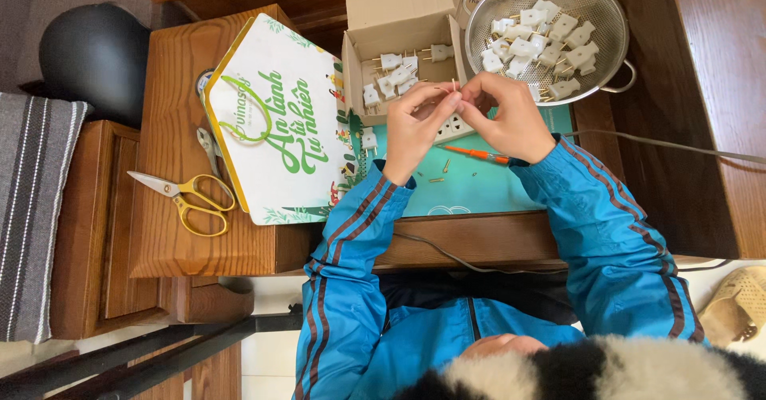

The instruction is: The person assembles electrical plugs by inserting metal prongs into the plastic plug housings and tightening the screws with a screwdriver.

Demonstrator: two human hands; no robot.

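**Both hands pinched on one plug**

I saw my left hand (413, 124) and right hand (511, 120) closed together on a small white plug (456, 98), above the power strip (447, 131). The cardboard box (399, 57) and metal colander (550, 33) held more plugs beyond; an orange screwdriver (479, 155) lay nearer.

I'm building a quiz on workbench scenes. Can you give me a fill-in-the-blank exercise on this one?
1. The white plugs at the top right lie piled in a metal ____.
2. The scissors on the wooden table have ____ handles.
3. Both hands meet over a white power strip, and below them lies a screwdriver with an ____ handle.
4. More plugs sit in an open ____ box.

Missing words: colander; yellow; orange; cardboard
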